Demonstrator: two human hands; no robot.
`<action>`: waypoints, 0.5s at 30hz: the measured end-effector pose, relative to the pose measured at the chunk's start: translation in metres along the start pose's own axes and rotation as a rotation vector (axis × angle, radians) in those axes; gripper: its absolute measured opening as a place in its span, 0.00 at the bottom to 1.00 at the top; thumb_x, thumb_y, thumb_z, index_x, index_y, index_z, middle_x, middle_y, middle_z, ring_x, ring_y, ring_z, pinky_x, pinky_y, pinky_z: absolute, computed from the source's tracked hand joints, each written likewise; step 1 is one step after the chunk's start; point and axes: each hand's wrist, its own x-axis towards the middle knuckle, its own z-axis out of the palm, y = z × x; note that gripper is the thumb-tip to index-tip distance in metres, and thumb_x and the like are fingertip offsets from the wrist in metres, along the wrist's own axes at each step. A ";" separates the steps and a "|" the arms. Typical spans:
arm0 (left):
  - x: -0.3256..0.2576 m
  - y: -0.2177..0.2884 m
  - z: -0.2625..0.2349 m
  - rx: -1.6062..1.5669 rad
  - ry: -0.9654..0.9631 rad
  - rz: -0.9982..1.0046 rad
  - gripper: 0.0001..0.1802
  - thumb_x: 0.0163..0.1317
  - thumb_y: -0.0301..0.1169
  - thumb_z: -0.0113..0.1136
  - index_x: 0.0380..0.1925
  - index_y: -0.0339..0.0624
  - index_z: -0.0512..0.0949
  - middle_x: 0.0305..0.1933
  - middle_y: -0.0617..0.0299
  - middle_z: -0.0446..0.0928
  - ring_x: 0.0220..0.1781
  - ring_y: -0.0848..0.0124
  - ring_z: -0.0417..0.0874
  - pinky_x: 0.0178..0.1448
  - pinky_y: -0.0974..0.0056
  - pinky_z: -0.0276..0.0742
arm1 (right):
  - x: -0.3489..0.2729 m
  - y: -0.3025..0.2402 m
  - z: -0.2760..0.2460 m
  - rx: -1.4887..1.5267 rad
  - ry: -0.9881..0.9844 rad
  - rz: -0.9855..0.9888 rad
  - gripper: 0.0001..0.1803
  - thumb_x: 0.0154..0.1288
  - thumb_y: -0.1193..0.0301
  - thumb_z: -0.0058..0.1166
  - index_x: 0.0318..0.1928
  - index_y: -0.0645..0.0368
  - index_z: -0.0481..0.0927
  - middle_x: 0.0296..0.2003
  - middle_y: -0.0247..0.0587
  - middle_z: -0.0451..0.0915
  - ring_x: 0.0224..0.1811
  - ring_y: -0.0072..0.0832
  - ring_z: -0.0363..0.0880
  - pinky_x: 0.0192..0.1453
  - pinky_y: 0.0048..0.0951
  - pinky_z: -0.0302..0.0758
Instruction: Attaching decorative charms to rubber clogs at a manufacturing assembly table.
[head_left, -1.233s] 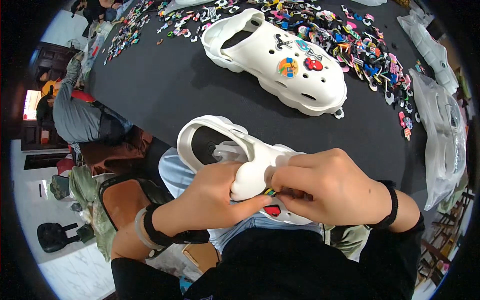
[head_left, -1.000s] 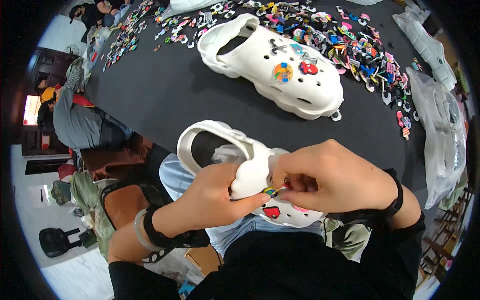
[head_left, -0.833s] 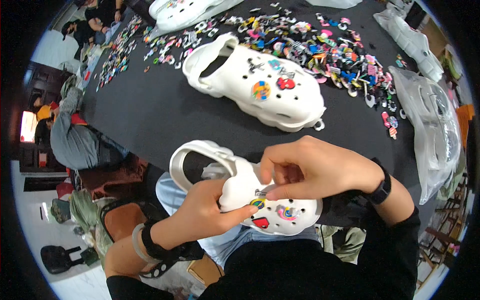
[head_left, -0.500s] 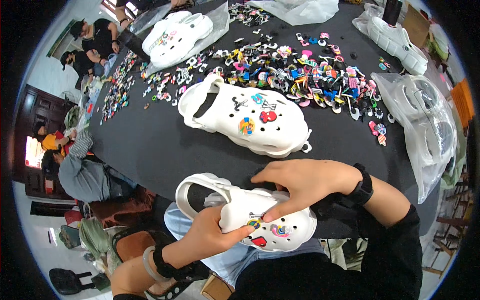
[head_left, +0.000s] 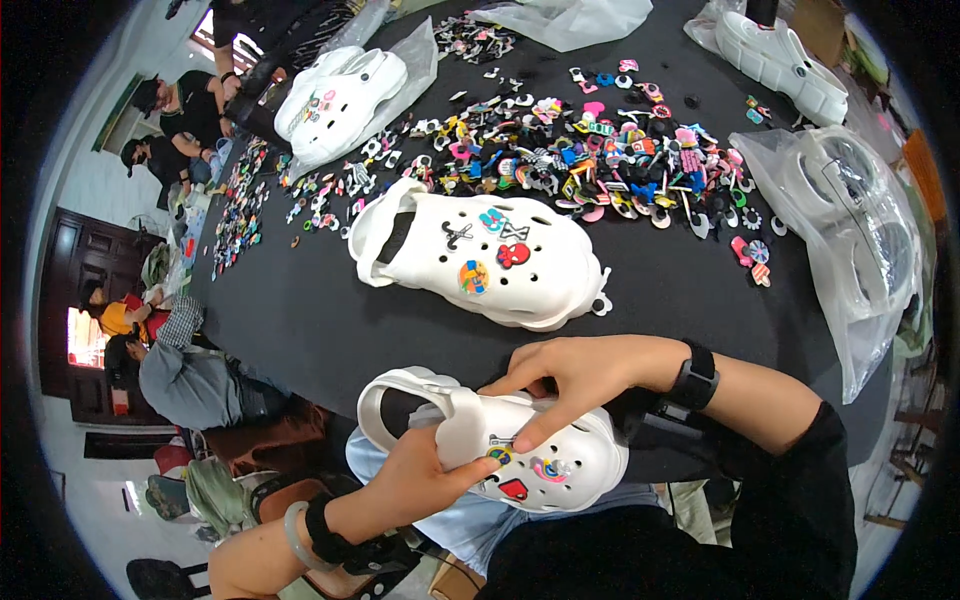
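Observation:
A white clog (head_left: pixel 595 462) rests at the table's near edge, over my lap. Its upper carries a rainbow charm (head_left: pixel 549 469), a red charm (head_left: pixel 513 489) and a round yellow-and-blue charm (head_left: pixel 498 455). My left hand (head_left: pixel 425 472) grips the clog near the strap, its thumb on the round charm. From the far side my right hand (head_left: pixel 580 380) holds the clog, the thumb pressing beside a small grey charm and the index finger stretched along the far rim. Some fingertips are hidden. Beyond lies a second white clog (head_left: pixel 550 270) with several charms.
A wide heap of mixed shoe charms (head_left: pixel 600 150) covers the middle of the black table (head_left: pixel 300 320). At the far left lies another white clog (head_left: pixel 345 100) on plastic. Bagged clogs (head_left: pixel 850 230) lie at the right. Other people (head_left: pixel 190 370) are at the left.
The view has shifted a little, moving the scene in the picture. My hands keep their hold on the clog, with the right thumb a little closer to the left thumb.

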 end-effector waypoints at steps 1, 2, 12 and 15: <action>0.001 0.001 -0.002 0.004 -0.005 -0.003 0.18 0.59 0.31 0.67 0.47 0.32 0.78 0.40 0.58 0.82 0.41 0.74 0.81 0.45 0.66 0.78 | 0.001 0.002 0.000 0.005 0.004 -0.002 0.39 0.54 0.44 0.64 0.63 0.50 0.75 0.34 0.41 0.74 0.37 0.30 0.71 0.41 0.26 0.68; 0.002 0.001 -0.004 0.009 -0.020 -0.033 0.18 0.59 0.31 0.67 0.47 0.32 0.77 0.40 0.58 0.82 0.42 0.74 0.81 0.45 0.66 0.78 | 0.002 0.003 0.000 0.058 0.004 -0.010 0.38 0.54 0.44 0.64 0.62 0.49 0.76 0.33 0.40 0.73 0.37 0.30 0.71 0.41 0.26 0.68; 0.010 -0.003 -0.003 -0.038 -0.044 0.008 0.19 0.59 0.31 0.66 0.48 0.32 0.76 0.41 0.57 0.82 0.43 0.73 0.82 0.46 0.65 0.78 | 0.005 0.011 -0.003 0.057 0.040 -0.097 0.31 0.56 0.56 0.66 0.57 0.59 0.78 0.36 0.43 0.85 0.33 0.24 0.83 0.35 0.24 0.77; 0.015 0.005 -0.006 0.120 -0.059 -0.019 0.20 0.58 0.31 0.67 0.48 0.32 0.76 0.42 0.55 0.82 0.44 0.71 0.82 0.47 0.65 0.78 | 0.003 0.011 -0.002 0.166 0.009 0.013 0.35 0.54 0.46 0.65 0.58 0.53 0.79 0.30 0.37 0.73 0.35 0.27 0.70 0.38 0.24 0.66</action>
